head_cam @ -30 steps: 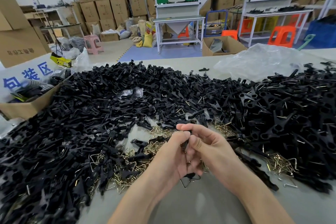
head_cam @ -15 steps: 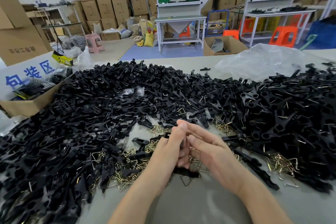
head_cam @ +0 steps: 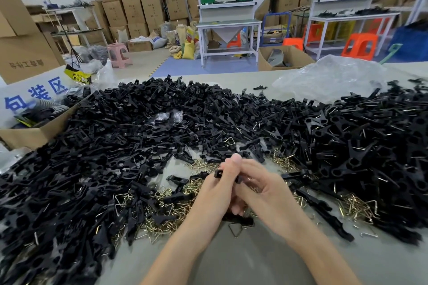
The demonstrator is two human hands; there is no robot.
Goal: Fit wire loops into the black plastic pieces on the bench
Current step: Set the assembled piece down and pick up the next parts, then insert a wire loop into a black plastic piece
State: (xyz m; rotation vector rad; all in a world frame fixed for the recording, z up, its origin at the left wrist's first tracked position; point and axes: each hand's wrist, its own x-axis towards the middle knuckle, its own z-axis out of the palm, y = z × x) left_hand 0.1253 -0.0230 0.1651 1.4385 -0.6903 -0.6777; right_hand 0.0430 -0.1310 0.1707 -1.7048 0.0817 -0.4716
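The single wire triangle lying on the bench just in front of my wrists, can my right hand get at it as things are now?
Probably not right away. The wire triangle lies in the open on bare bench, but the right hand is closed with the left hand on a black plastic piece; it would have to let go first.

Black moulded plastic pieces [head_cam: 115, 146] lie heaped across your bench, left to right. Brass-coloured triangular wire loops [head_cam: 162, 220] lie scattered near the front edge. One black plastic piece [head_cam: 218, 173] sits pinched betw. your hands.
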